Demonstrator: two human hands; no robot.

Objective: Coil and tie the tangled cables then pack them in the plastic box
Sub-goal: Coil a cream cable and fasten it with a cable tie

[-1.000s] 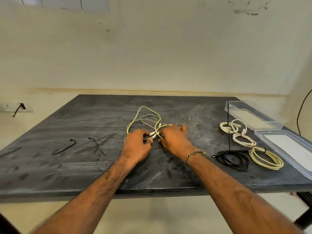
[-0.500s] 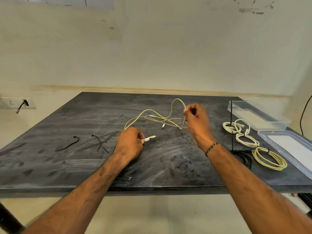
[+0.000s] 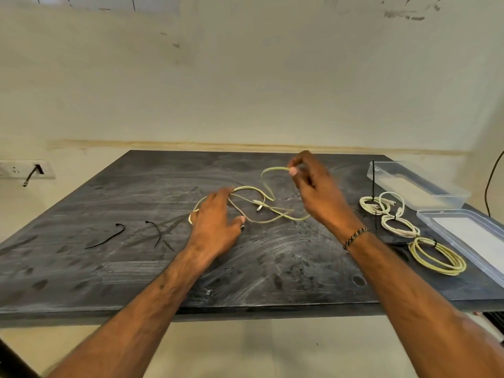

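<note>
The right hand (image 3: 316,192) pinches a raised loop of the limp yellow cable (image 3: 268,207) mid-table; the left hand (image 3: 215,222) rests spread on it; likely light and floppy, best gathered near its plug.

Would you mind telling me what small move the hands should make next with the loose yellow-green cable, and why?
Probably draw the right hand up and away to pull the strand free. It pinches a raised loop of the loose cable, whose other strands lie crossed on the table, while the left hand rests spread over the tangle to steady it. It must be untangled before coiling.
</note>
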